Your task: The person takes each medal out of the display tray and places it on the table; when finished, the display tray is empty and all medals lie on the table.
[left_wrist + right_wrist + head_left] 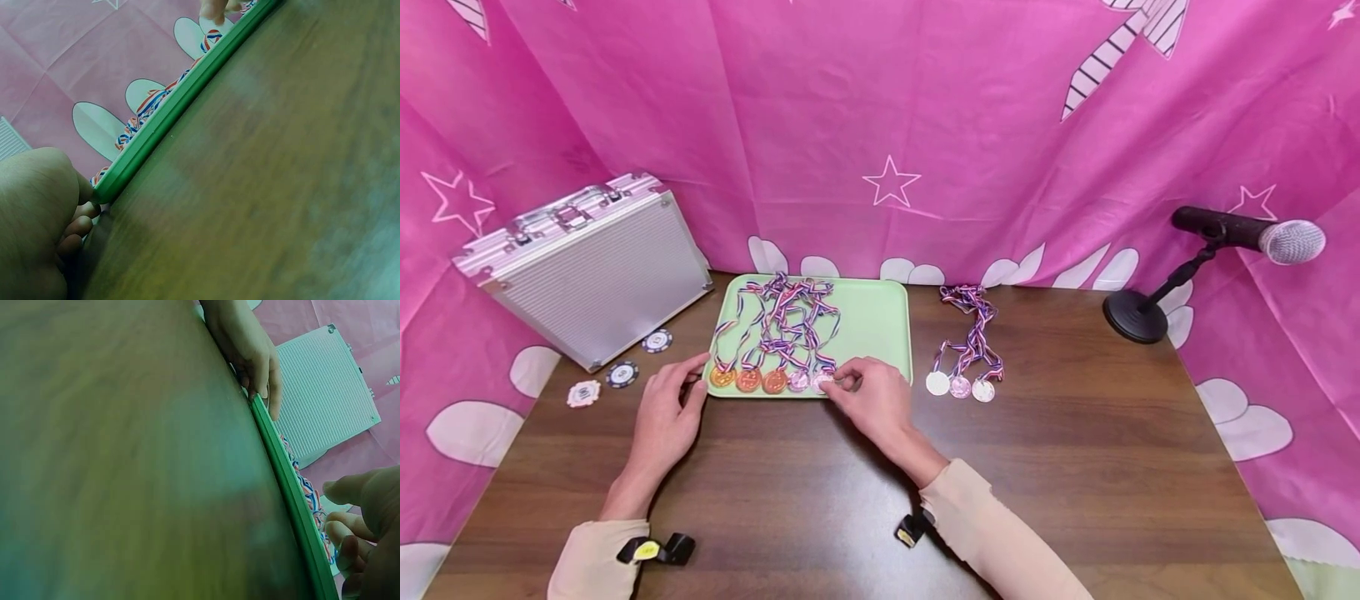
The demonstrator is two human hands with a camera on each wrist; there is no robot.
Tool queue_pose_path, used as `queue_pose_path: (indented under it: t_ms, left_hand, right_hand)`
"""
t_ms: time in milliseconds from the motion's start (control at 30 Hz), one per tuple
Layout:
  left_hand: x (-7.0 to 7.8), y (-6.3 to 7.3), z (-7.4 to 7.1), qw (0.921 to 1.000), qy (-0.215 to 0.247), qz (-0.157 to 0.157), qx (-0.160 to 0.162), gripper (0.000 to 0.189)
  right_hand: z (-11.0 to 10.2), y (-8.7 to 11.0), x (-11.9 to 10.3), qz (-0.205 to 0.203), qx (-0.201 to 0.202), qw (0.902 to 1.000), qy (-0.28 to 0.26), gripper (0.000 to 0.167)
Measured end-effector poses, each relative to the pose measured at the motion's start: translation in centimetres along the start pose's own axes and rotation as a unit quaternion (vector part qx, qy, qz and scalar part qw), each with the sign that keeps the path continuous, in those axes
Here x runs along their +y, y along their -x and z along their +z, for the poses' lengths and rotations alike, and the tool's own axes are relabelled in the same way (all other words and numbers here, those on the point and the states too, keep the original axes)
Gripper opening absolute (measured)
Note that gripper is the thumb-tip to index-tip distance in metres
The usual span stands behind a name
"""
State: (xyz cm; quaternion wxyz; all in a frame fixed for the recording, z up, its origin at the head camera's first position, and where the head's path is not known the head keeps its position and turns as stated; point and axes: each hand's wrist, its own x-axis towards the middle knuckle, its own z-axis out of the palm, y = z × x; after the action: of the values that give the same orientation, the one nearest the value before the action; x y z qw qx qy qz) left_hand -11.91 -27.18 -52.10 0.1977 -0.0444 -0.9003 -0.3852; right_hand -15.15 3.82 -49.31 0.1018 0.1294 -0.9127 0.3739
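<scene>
A light green tray [872, 333] lies on the table. Along its front edge sit a gold medal [722, 377], two bronze medals [762, 381] and two silvery medals, their striped ribbons [786, 312] bunched toward the back. My left hand [672, 408] grips the tray's front left corner, thumb on the rim and fingers around the side. With thumb and fingertips, my right hand [876, 400] holds the rightmost silvery medal [822, 382] close over the tray; part of that medal is hidden by the fingers. In the right wrist view, the right hand [369, 512] hovers over the ribbons.
Right of the tray lie three silvery medals [960, 386] with ribbons. A silver case [602, 267] stands at the back left, with several poker chips [622, 374] before it. At the back right is a microphone [1247, 233] on a stand. A pink curtain [820, 125] hangs behind.
</scene>
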Motion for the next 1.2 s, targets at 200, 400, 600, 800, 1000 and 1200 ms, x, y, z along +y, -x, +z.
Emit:
queue_pose_path:
  t_ms: [200, 400, 600, 800, 1000, 1200]
  left_hand:
    - [0.0, 0.0, 0.0, 1.0000, -0.001, -0.001, 0.000, 0.041]
    - [-0.1, 0.0, 0.0, 1.0000, 0.000, -0.003, 0.000, 0.041]
    - [-0.2, 0.1, 0.0, 1.0000, 0.000, -0.006, -0.001, 0.041]
    - [-0.2, 0.0, 0.1, 1.0000, 0.002, -0.002, 0.001, 0.041]
    - [-0.1, 0.0, 0.1, 1.0000, 0.002, -0.001, 0.002, 0.041]
    - [0.0, 0.1, 0.1, 1.0000, 0.001, -0.004, 0.001, 0.041]
  right_hand:
    - [1.1, -0.7, -0.7, 0.002, 0.003, 1.0000, 0.003, 0.022]
    - [1.8, -1.1, -0.8, 0.012, 0.012, 0.9992, 0.037, 0.025]
    - [2.5, -1.5, 0.2, 0.018, 0.031, 0.9987, 0.037, 0.032]
    - [1.9, -1.7, 0.2, 0.041, 0.014, 0.9987, 0.028, 0.034]
    - [2.8, -2.1, 1.8, 0.053, -0.012, 0.9985, -0.002, 0.028]
    - [2.4, -2.4, 2.7, 0.028, -0.002, 0.9982, -0.052, 0.016]
